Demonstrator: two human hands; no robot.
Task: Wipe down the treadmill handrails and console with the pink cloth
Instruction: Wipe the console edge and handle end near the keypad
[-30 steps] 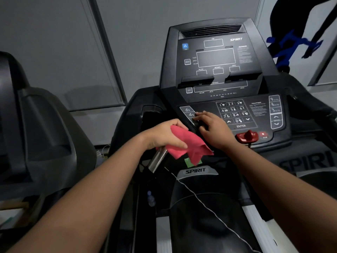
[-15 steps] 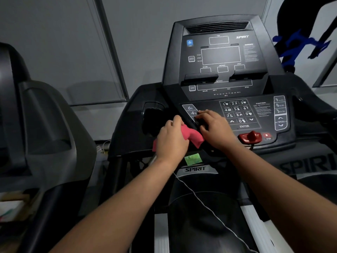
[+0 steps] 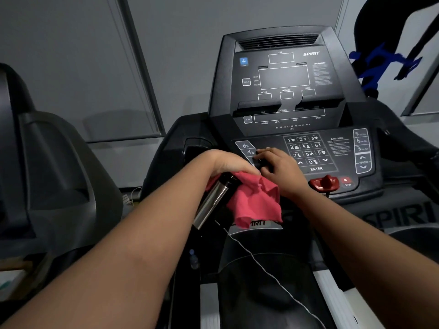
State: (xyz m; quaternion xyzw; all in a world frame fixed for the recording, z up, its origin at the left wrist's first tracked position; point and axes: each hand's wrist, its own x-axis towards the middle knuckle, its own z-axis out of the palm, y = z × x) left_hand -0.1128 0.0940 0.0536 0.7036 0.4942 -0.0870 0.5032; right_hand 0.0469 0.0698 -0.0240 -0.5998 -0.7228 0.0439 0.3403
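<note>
Curled left hand (image 3: 228,163) fingers clamp pink cloth (image 3: 254,203) (hanging below); right hand (image 3: 283,172) fingers lie loose on console (image 3: 332,148).

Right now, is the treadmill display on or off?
Off: the display is dark, with no lit digits or segments anywhere on it.

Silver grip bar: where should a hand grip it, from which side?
Likely the bare middle of the silver grip bar, from its left. It's a slanted cylinder; the left hand covers its upper end and the pink cloth hangs along its right side, so only its left is open.
</note>
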